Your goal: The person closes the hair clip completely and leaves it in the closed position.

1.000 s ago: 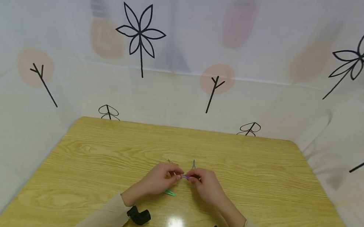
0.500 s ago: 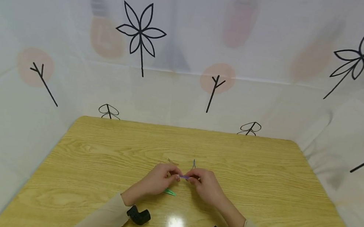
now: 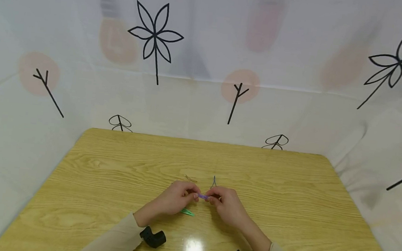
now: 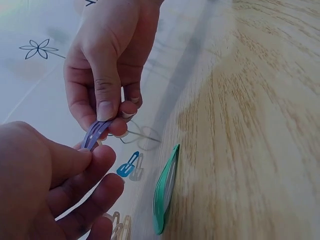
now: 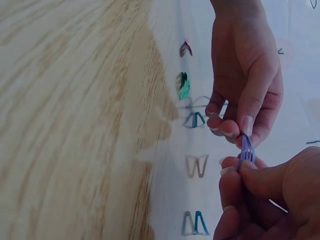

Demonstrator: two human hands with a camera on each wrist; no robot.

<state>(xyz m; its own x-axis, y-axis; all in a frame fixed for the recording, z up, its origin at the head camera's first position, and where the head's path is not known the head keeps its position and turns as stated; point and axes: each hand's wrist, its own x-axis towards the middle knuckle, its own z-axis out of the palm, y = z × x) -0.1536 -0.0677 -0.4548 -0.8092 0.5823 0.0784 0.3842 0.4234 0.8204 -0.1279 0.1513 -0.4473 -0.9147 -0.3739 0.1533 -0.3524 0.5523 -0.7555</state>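
Well, purple clip (image 3: 202, 196): we have it strung between the left grip (image 3: 176, 197) and the right grip (image 3: 230, 205), seemingly raised off the table (image 3: 272, 178); whether it is snapped or sprung we can't tell.
Slip: we judge that the clip, being slim, could twist or jump out if one thumb pressed harder than the other.
Snap: it could nip a fingertip, should the spring go over suddenly.
Left grip: thumb and forefinger pinch one end, nearly closed there; the other fingers curve loosely, apart from the clip.
Right grip: thumb and fingers pinch the opposite end, just beside the left fingertips.
Green clip (image 3: 188, 212): on our side of the left grip, where a dropping hand might knock it.
Brown clip (image 3: 191, 179): just beyond the left grip.
Blue clip (image 3: 214, 179): just beyond the right grip.
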